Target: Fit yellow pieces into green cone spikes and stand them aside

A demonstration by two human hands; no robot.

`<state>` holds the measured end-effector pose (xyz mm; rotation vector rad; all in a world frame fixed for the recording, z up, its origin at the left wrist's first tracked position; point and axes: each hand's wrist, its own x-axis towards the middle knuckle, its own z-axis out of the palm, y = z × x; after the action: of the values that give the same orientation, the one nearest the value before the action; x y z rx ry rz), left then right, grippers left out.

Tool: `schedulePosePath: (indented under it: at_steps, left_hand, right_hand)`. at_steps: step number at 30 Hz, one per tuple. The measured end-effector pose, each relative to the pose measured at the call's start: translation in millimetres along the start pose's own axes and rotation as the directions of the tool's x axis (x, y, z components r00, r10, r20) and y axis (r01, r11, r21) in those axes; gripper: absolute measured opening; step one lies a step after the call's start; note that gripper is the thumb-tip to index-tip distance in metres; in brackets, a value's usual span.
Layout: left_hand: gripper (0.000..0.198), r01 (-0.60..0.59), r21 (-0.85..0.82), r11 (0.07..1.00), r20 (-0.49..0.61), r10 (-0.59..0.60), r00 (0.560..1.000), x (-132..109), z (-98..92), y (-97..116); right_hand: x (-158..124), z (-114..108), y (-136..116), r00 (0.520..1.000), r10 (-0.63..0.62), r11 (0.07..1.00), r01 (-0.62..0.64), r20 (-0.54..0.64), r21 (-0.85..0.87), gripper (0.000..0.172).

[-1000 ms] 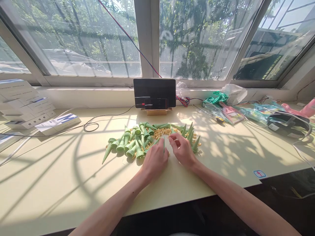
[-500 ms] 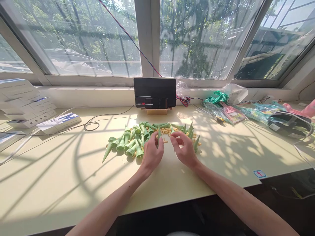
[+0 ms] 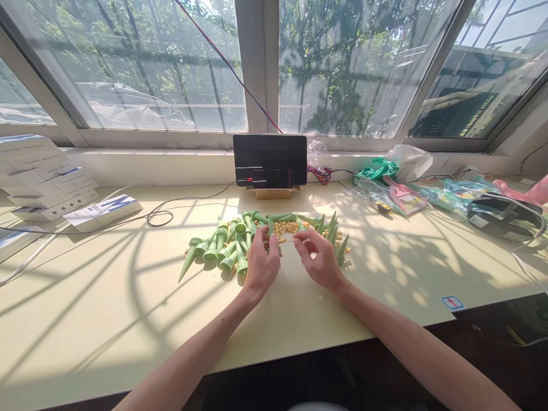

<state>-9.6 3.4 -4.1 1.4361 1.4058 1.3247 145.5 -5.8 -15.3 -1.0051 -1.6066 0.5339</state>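
A pile of green plastic cones lies on the cream table, with small yellow pieces heaped behind it. My left hand is closed on one green cone, held upright with its tip pointing up. My right hand is beside it, thumb and fingers pinched on a small yellow piece near the cone's base. More green cones stand just right of my right hand.
A black screen with a phone stands at the back under the window. White boxes and a looped cable lie at the left. Plastic bags, pink tools and a black device crowd the right. The table edge runs near me.
My left hand lifted a green cone off the table and turned its tip upward. My right hand rose with it and closed in toward the cone.
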Motion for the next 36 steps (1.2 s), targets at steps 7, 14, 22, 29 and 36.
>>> schedulePosePath:
  at_steps: [7,14,22,29,36]
  left_hand:
    - [0.033,-0.012,-0.038,0.999,0.032,0.013,0.999,-2.2,0.3,0.0]
    - [0.03,-0.023,-0.08,0.997,0.028,0.025,0.999,-2.7,1.2,3.1]
    - [0.027,-0.034,-0.097,0.995,0.035,0.038,0.999,-2.6,1.9,1.7]
    - [0.023,-0.027,-0.108,0.994,0.042,0.031,0.999,-2.7,1.9,0.8]
    - [0.025,-0.007,-0.147,0.989,0.065,0.016,0.998,-4.6,2.6,4.7]
  right_hand:
    - [-0.6,-0.5,0.6,1.0,0.008,1.0,-0.008,0.015,-0.003,0.018]
    - [-0.1,-0.6,-0.1,1.0,0.001,1.0,-0.001,0.025,-0.02,0.018]
    - [0.2,-0.3,0.4,0.998,0.016,0.999,-0.018,0.062,0.034,0.02]
    - [-0.1,0.6,4.1,0.997,0.015,0.999,-0.018,0.078,0.04,0.018]
    - [-0.1,-0.2,5.0,0.996,0.016,0.999,-0.019,0.088,0.026,0.013]
